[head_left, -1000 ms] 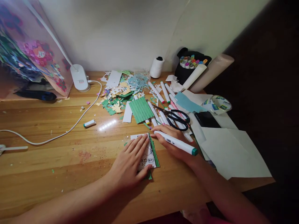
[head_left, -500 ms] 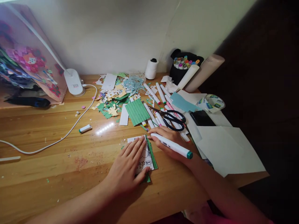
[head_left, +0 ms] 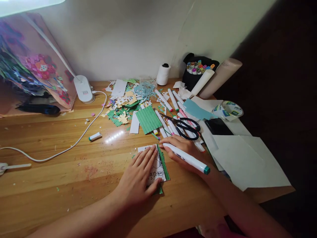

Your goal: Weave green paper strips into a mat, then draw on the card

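My left hand (head_left: 138, 173) lies flat, fingers stretched out, over a small white paper (head_left: 158, 167) with black line drawings. Under that paper is a green piece of card (head_left: 164, 162), showing as a strip on its right side and at the lower corner. My right hand (head_left: 182, 152) is closed around a white marker (head_left: 187, 157) with a green end pointing back toward me. The marker's tip is hidden by my fingers, near the upper right corner of the card. A loose marker cap (head_left: 95, 136) with a green end lies to the left on the table.
Behind my hands are a green striped card (head_left: 148, 120), black-handled scissors (head_left: 187, 127), several loose markers and a heap of paper scraps (head_left: 126, 105). White sheets (head_left: 250, 162), a phone (head_left: 218, 126) and a tape roll (head_left: 229, 110) lie right. A white cable (head_left: 85, 127) crosses the left.
The whole view has shifted slightly, so things appear a little further right. Both hands keep nearly the same place on the card; any marker movement is too small to make out.
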Demonstrator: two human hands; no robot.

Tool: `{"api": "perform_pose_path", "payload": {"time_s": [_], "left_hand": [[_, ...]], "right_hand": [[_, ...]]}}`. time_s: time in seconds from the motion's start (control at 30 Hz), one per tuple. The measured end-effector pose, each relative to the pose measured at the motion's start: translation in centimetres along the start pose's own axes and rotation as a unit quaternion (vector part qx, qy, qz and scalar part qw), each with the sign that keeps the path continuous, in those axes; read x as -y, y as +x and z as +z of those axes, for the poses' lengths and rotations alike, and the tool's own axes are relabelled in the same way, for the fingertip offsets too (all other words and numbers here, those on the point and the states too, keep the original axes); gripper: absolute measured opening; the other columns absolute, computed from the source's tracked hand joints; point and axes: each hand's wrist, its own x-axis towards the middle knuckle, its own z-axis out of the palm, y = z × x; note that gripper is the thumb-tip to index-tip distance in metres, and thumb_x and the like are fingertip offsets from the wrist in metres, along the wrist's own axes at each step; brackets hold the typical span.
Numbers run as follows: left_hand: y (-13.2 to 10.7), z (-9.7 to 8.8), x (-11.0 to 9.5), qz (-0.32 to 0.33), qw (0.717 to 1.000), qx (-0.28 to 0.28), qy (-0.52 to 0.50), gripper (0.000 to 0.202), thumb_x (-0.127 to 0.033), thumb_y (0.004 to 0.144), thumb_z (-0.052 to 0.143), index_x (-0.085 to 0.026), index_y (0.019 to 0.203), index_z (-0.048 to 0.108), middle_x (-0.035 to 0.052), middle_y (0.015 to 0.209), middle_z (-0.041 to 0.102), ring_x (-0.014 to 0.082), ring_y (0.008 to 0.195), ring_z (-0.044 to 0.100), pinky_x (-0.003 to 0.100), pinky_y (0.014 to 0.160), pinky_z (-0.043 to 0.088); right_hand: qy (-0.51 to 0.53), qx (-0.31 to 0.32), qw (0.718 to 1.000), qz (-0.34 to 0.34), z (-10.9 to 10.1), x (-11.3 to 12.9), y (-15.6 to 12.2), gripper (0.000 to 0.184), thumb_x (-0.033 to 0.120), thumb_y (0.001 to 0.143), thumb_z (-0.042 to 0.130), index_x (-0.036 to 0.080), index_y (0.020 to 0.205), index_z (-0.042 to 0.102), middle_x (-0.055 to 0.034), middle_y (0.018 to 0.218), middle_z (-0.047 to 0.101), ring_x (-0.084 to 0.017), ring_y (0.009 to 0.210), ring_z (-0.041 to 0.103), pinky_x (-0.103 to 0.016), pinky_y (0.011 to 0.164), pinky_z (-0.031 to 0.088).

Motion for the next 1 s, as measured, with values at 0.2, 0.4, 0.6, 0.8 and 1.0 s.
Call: {"api": "perform_pose_path", "payload": {"time_s": [0.2, 0.4, 0.6, 0.8, 1.0], "left_hand": [[0.0, -0.2, 0.0, 0.000, 1.000, 0.008, -0.007, 0.072, -0.047, 0.092, 0.042, -0.013, 0.149, 0.014, 0.0087, 0.155, 0.019, 0.0224, 0.141, 0.021, 0.038, 0.114, 0.021], [0.1, -0.2, -0.1, -0.004, 1.000, 0.006, -0.015, 0.071, -0.045, 0.092, 0.042, -0.013, 0.149, 0.013, 0.0091, 0.154, 0.021, 0.0228, 0.141, 0.021, 0.039, 0.114, 0.022], [-0.1, -0.4, -0.1, -0.007, 1.000, 0.008, -0.017, 0.070, -0.044, 0.092, 0.042, -0.013, 0.149, 0.014, 0.0092, 0.155, 0.020, 0.0229, 0.141, 0.020, 0.039, 0.114, 0.022], [-0.1, -0.2, -0.1, -0.007, 1.000, 0.006, -0.019, 0.071, -0.044, 0.092, 0.043, -0.013, 0.149, 0.014, 0.0091, 0.154, 0.020, 0.0233, 0.141, 0.022, 0.039, 0.114, 0.023], [-0.2, -0.2, -0.1, -0.003, 1.000, -0.004, -0.023, 0.071, -0.042, 0.091, 0.044, -0.015, 0.149, 0.012, 0.0094, 0.154, 0.022, 0.0248, 0.140, 0.023, 0.041, 0.113, 0.025]], "right_hand": [[0.012, 0.036, 0.999, 0.023, -0.1, 0.1, 0.0, 0.023, 0.024, 0.089, 0.043, 0.018, 0.098, 0.063, -0.0065, 0.094, 0.069, -0.018, 0.086, 0.065, -0.031, 0.080, 0.052], [-0.006, 0.050, 0.999, 0.020, -0.4, 0.1, 0.0, 0.022, 0.022, 0.088, 0.044, 0.019, 0.098, 0.063, -0.0069, 0.094, 0.069, -0.018, 0.085, 0.065, -0.032, 0.081, 0.052], [-0.053, 0.041, 0.998, 0.000, 0.0, -0.1, -0.2, 0.022, 0.019, 0.084, 0.047, 0.021, 0.097, 0.065, -0.0061, 0.090, 0.069, -0.017, 0.081, 0.066, -0.030, 0.078, 0.053], [-0.072, 0.015, 0.996, -0.058, 0.7, -0.6, -0.5, 0.027, 0.012, 0.078, 0.052, 0.021, 0.099, 0.065, -0.0042, 0.089, 0.069, -0.015, 0.079, 0.066, -0.026, 0.073, 0.053], [-0.145, 0.088, 0.976, -0.136, -0.2, 0.5, -0.4, 0.023, 0.011, 0.082, 0.051, 0.015, 0.100, 0.065, -0.0085, 0.083, 0.066, -0.021, 0.080, 0.063, -0.031, 0.066, 0.054]]}}
